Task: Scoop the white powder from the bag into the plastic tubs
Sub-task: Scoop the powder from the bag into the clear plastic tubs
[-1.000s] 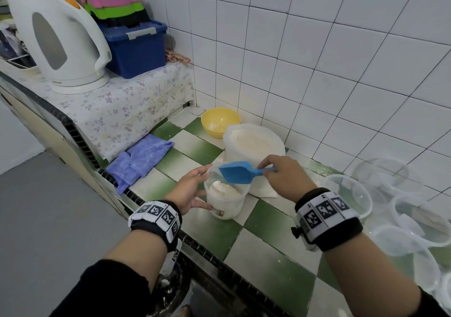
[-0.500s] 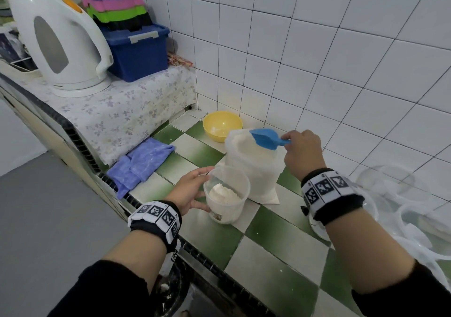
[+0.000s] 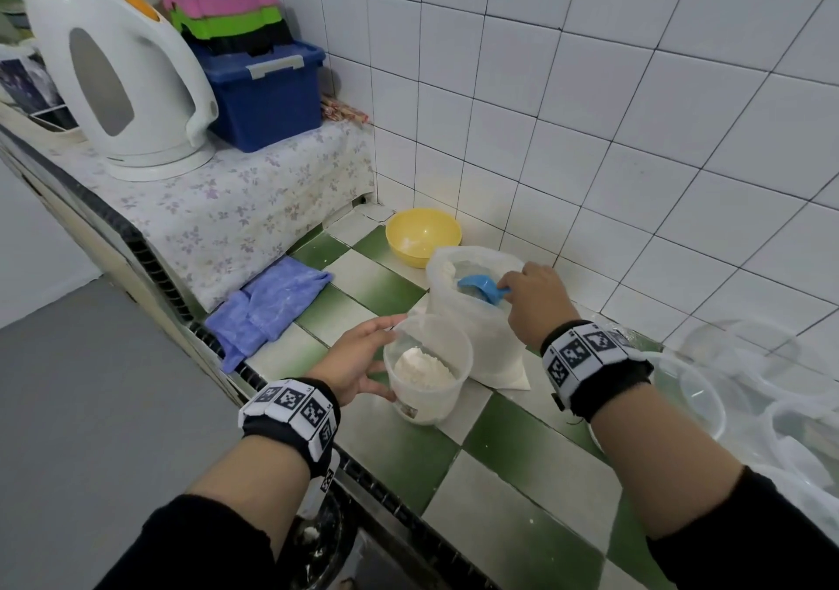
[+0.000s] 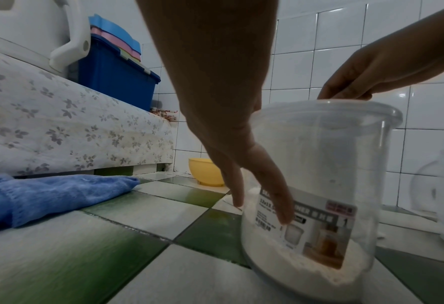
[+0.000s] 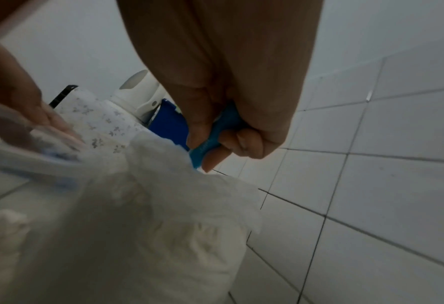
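A clear plastic tub (image 3: 426,408) with a label stands on the green-and-white tiled counter, a mound of white powder (image 3: 422,369) in its bottom. My left hand (image 3: 367,358) rests against its left wall, straight fingers (image 4: 275,191) lying along the plastic. Just behind the tub stands the open bag (image 3: 481,339) of white powder. My right hand (image 3: 533,299) grips the handle of a blue scoop (image 3: 481,287), whose head is down inside the bag's mouth. The right wrist view shows the fingers curled round the blue handle (image 5: 210,139) above the bag (image 5: 137,205).
A yellow bowl (image 3: 422,235) sits behind the bag by the tiled wall. A blue cloth (image 3: 268,303) lies to the left. A white kettle (image 3: 118,76) and blue box (image 3: 263,94) stand on the raised shelf. Several empty clear tubs (image 3: 690,389) crowd the right.
My right hand carried the blue scoop from over the tub back to the bag and lowered its head into the bag's mouth. The left hand stayed on the tub.
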`<move>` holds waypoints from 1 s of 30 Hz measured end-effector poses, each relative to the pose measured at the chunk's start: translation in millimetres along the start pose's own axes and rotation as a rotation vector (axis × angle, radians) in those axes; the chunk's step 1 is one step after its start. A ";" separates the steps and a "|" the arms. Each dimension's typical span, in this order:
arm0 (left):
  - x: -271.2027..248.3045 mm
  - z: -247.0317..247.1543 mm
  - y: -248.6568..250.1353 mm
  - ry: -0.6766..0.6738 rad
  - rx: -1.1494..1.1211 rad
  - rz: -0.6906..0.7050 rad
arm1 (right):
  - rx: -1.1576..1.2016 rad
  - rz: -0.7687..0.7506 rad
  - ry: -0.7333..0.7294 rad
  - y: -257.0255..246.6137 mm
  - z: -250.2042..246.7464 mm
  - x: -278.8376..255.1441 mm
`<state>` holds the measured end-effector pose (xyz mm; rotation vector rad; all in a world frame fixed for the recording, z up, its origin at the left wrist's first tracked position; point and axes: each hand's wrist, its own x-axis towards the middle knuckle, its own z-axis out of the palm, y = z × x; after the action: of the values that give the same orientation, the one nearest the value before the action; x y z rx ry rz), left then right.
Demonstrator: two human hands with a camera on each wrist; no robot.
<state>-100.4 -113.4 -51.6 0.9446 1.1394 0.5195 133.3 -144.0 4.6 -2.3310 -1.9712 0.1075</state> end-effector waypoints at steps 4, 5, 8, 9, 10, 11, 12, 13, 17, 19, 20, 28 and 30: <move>-0.6 0.4 -1.1 0.001 -0.002 -0.004 | 0.176 0.138 -0.065 3.1 -1.2 -3.3; -0.5 0.7 -1.3 0.000 -0.003 -0.003 | 0.208 0.161 -0.078 4.1 -2.7 -3.5; -1.5 0.7 -1.9 -0.010 -0.008 -0.001 | 0.357 0.265 -0.091 9.6 -4.7 -4.3; -1.8 0.6 -2.5 -0.015 -0.010 -0.001 | 0.432 0.313 -0.090 12.0 -4.4 -5.2; -2.2 0.5 -3.1 -0.018 -0.014 0.000 | 0.498 0.348 -0.087 14.7 -3.6 -6.0; -2.6 0.5 -3.5 -0.020 -0.017 0.001 | 0.557 0.374 -0.088 17.0 -2.6 -6.4; -3.1 0.5 -4.0 -0.021 -0.020 0.002 | 0.606 0.396 -0.093 18.7 -2.2 -7.4; -3.6 0.2 -4.3 -0.022 -0.022 0.003 | 0.645 0.415 -0.099 19.9 -2.5 -8.6; -4.5 -0.3 -5.1 -0.026 -0.030 0.005 | 0.788 0.488 -0.081 25.3 -7.0 -13.3; -4.1 0.5 -5.7 -0.022 -0.029 0.004 | 0.826 0.502 -0.065 28.5 -11.1 -16.2; -3.9 0.8 -6.1 -0.019 -0.028 0.004 | 0.840 0.504 -0.060 30.6 -12.9 -17.5; -5.2 2.8 -7.7 -0.029 -0.029 -0.001 | 0.995 0.441 -0.055 43.5 -27.7 -30.3; -5.5 3.6 -7.9 -0.030 -0.032 -0.004 | 1.023 0.399 -0.094 41.1 -30.9 -37.6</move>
<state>-100.0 -123.1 -55.0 0.9194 1.1028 0.5177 170.7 -188.5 30.7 -1.9194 -0.9989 0.9888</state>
